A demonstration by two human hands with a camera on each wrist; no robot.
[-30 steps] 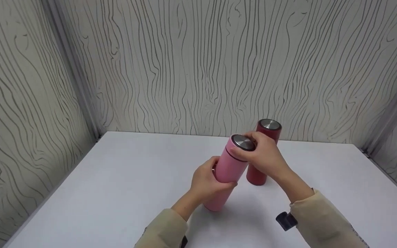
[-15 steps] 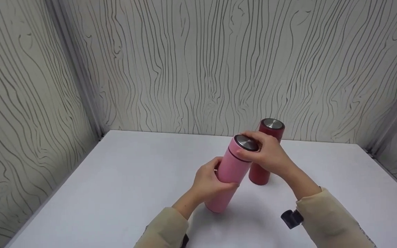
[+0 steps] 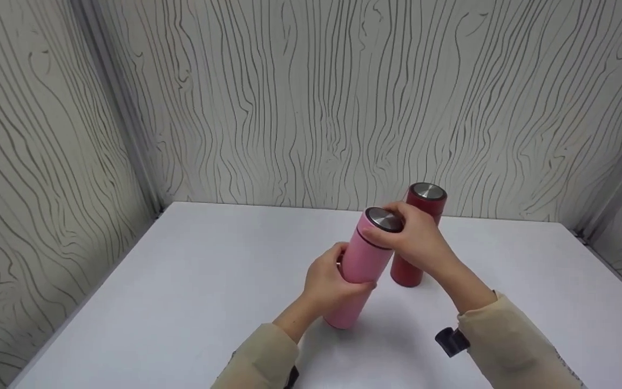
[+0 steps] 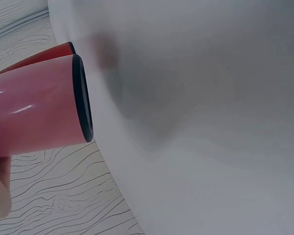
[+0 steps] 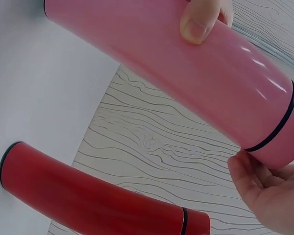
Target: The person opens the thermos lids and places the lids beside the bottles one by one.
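Since half a second ago, the right hand (image 3: 424,240) has turned slightly, its thumb now lying a little farther left across the cap (image 3: 385,219) of the pink bottle (image 3: 364,262); the left hand keeps the same grip. Nearest are the left sleeve (image 3: 265,354) and the right sleeve (image 3: 511,346), both beige, with a dark clip (image 3: 451,341) beside the right cuff. Beyond them, the left hand (image 3: 326,283) is wrapped around the body of the pink bottle, thumb across the near side. The bottle leans to the right, its base clear of the bench (image 3: 208,270), and the left wrist view shows part of its underside. The right hand grips the cap, thumb in front and fingers round the far side. A dark ring (image 5: 274,129) marks where cap meets body. Just behind the right hand stands the red bottle (image 3: 407,273), upright on the white bench, partly hidden, with a shiny metal top (image 3: 428,190). Farthest back is the wall (image 3: 289,108), printed with wavy wood grain.
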